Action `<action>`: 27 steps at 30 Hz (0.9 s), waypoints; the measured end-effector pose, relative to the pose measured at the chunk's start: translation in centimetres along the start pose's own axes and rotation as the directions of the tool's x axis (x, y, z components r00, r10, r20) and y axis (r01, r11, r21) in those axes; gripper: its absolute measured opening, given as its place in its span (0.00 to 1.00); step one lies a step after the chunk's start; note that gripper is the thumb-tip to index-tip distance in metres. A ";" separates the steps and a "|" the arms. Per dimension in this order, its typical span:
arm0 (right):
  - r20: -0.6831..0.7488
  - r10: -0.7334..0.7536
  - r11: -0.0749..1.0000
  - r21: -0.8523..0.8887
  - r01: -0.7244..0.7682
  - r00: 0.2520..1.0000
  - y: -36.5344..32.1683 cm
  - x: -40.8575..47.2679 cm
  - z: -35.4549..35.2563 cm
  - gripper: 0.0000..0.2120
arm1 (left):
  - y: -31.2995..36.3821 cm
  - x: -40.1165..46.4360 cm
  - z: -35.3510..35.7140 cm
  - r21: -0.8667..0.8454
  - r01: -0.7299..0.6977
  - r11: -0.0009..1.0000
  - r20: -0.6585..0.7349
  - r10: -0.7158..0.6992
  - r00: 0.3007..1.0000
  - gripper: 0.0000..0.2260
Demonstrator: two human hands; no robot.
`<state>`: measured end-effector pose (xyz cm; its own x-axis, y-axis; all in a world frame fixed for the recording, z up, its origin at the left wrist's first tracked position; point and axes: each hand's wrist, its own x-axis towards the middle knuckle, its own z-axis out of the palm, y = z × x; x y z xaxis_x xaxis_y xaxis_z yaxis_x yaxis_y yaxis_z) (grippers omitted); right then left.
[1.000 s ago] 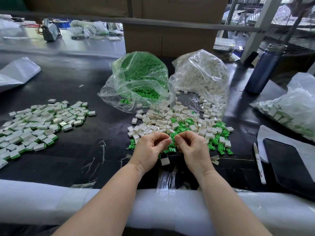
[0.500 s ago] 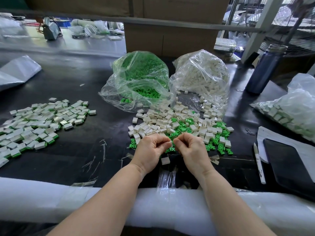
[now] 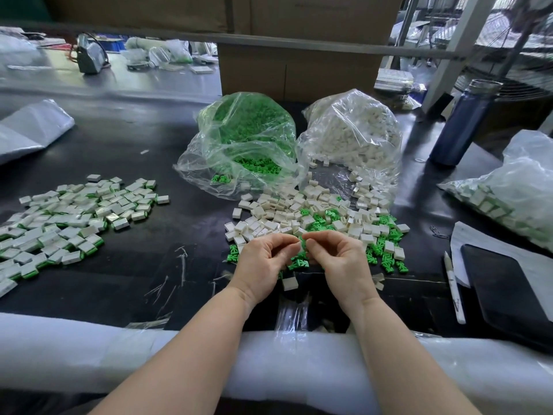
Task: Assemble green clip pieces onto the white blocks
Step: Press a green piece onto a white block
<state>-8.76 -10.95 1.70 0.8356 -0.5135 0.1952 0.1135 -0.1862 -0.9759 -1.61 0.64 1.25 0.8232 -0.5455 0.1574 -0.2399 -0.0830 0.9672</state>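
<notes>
My left hand (image 3: pixel 261 260) and my right hand (image 3: pixel 344 259) hover close together over the near edge of the parts pile. Their fingers are curled and the fingertips meet, pinching a small piece that the fingers mostly hide. Loose white blocks (image 3: pixel 299 205) lie just beyond the hands, mixed with green clips (image 3: pixel 386 259) that spread to the right. One white block (image 3: pixel 290 283) lies alone between my wrists. Finished blocks with green edges (image 3: pixel 68 217) form a wide heap at the left.
A clear bag of green clips (image 3: pixel 245 139) and a clear bag of white blocks (image 3: pixel 353 136) stand behind the pile. At the right are a blue bottle (image 3: pixel 460 121), another filled bag (image 3: pixel 514 190), a pen (image 3: pixel 453 289) and a black slab (image 3: pixel 508 292). White foam (image 3: pixel 119 348) pads the near edge.
Both hands stay in the same place. Their fingertips have drawn a little closer and now touch.
</notes>
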 end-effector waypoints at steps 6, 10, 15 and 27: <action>-0.078 0.010 1.000 -0.019 -0.011 0.997 0.2 0.2 -0.1 0.06 | -0.4 -0.1 0.0 0.160 -0.067 0.985 0.018 0.065 0.998 0.15; -0.040 0.031 0.999 0.016 -0.031 0.999 0.1 0.1 -0.2 0.06 | -0.4 0.0 -0.1 0.098 -0.067 0.993 -0.006 0.068 0.998 0.04; -0.008 0.046 0.998 -0.047 -0.047 0.999 0.2 0.1 0.0 0.07 | -0.4 0.1 -0.1 0.122 -0.038 0.992 0.016 0.036 0.999 0.04; -0.010 0.072 0.997 -0.026 -0.073 0.997 0.5 0.2 0.1 0.05 | -0.5 0.1 0.0 0.145 -0.041 0.989 0.019 0.038 0.999 0.04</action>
<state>-8.44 -11.05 1.28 0.8362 -0.5341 0.1250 0.0383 -0.1705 -0.9846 -1.38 0.61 0.79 0.8038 -0.5636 0.1906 -0.3452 -0.1808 0.9210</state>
